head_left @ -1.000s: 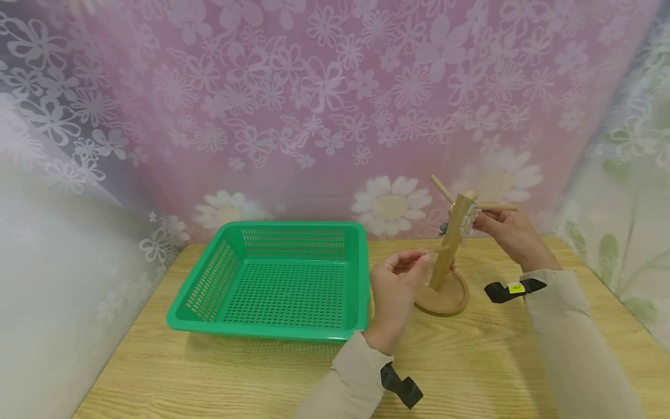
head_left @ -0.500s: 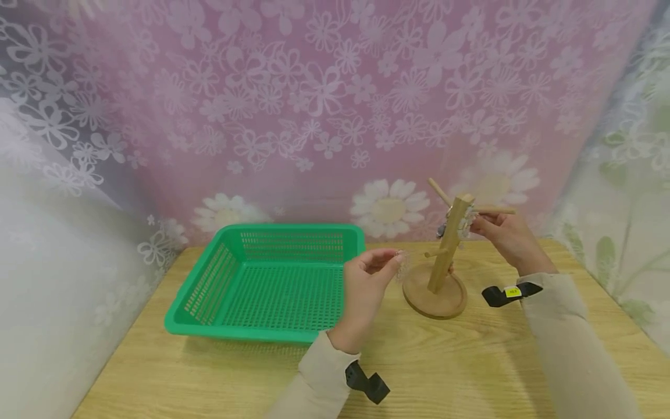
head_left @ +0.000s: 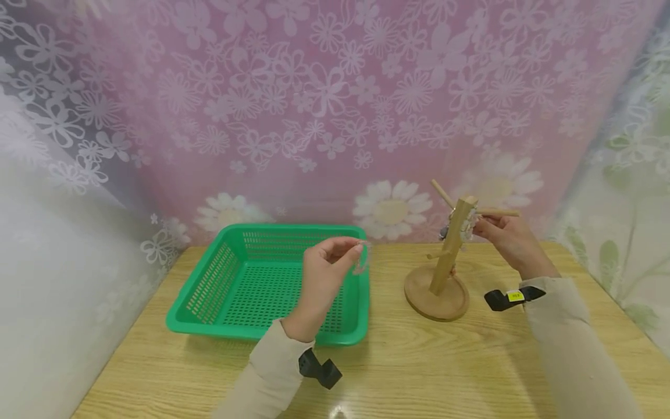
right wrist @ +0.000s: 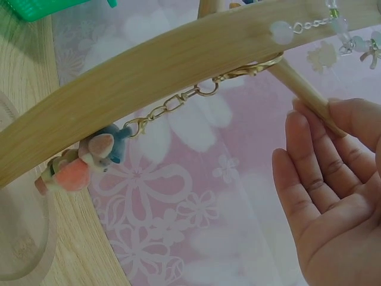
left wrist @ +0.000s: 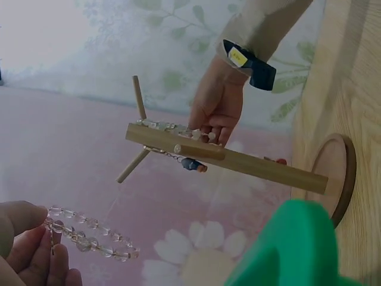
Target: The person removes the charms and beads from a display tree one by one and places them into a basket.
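My left hand (head_left: 320, 279) pinches a clear beaded bracelet (left wrist: 84, 244) between thumb and fingers, above the right side of the green basket (head_left: 363, 302). To the right, a wooden stand (head_left: 449, 256) with several pegs rises from a round base. My right hand (head_left: 515, 247) holds one peg (right wrist: 306, 92) of this stand between thumb and fingers. From the stand hang a clear beaded strand (right wrist: 281, 33) and a keychain (right wrist: 74, 170) with a small coloured figure on a gold chain. A dark blue charm (left wrist: 190, 164) hangs there too.
The basket has slotted walls and a grid bottom, and lies left of the stand on the wood-grain table (head_left: 419, 372). Behind the table hangs a pink flowered curtain (head_left: 324, 145). A pale curtain (head_left: 635, 244) borders the right side.
My left hand has carried the beaded bracelet leftward, away from the stand's lower front peg to above the basket's right side. My right hand has stayed at the stand's peg.
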`<state>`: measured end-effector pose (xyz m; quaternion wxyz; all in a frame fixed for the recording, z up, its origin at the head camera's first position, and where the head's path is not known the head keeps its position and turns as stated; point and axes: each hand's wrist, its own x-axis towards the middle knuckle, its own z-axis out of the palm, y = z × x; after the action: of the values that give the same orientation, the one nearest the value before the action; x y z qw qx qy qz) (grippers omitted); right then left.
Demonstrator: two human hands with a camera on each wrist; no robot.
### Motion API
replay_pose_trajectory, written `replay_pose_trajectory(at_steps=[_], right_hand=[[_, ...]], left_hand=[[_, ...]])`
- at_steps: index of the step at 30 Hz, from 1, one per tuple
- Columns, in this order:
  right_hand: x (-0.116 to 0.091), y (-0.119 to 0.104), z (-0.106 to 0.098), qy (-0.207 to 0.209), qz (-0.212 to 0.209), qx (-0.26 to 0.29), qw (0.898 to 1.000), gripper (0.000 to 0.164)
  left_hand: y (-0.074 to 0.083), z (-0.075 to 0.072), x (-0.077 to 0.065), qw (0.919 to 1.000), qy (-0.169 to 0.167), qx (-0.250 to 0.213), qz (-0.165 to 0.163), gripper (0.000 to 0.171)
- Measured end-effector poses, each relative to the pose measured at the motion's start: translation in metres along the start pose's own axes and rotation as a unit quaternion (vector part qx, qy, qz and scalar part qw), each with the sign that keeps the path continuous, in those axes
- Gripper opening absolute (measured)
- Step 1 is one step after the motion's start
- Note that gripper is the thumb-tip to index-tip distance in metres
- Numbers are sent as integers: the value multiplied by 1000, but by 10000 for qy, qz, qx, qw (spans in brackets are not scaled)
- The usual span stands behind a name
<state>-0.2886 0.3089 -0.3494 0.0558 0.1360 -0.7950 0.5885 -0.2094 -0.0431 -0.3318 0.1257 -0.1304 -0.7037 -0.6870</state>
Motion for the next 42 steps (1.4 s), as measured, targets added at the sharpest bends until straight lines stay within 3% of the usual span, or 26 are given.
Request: replay_pose_trajectory(at_steps=[5, 11, 17, 20, 24, 28, 37, 42], right_hand=[[-2, -1, -3, 62, 39, -335, 9994, 25], [-4, -4, -3, 127, 369, -857, 9956, 37], [-3, 1, 0, 64, 65, -293, 9995, 20], [-3, 1, 0, 47, 18, -307, 9995, 23], [-2, -2, 0, 26, 108, -555, 9984, 30], [-2, -1, 1, 84, 118, -380, 9992, 24], [-2, 0, 2, 126, 130, -81, 9998, 16], [-2, -1, 2, 101, 78, 60, 9999, 11]], left_hand=[[5, -17, 7, 9998, -120, 158, -32, 13], [6, -38, 22, 9990, -280, 346, -7, 15], [12, -57, 35, 9979, -541, 348, -24, 20], [10, -65, 42, 9963, -748, 400, -124, 22], [-4, -77, 56, 9939, -954, 509, -210, 26], [-12, -86, 65, 9928, -1016, 597, -196, 28], [-29, -101, 77, 9917, -1078, 674, -203, 27], [-36, -103, 80, 9879, -1299, 729, -426, 27]])
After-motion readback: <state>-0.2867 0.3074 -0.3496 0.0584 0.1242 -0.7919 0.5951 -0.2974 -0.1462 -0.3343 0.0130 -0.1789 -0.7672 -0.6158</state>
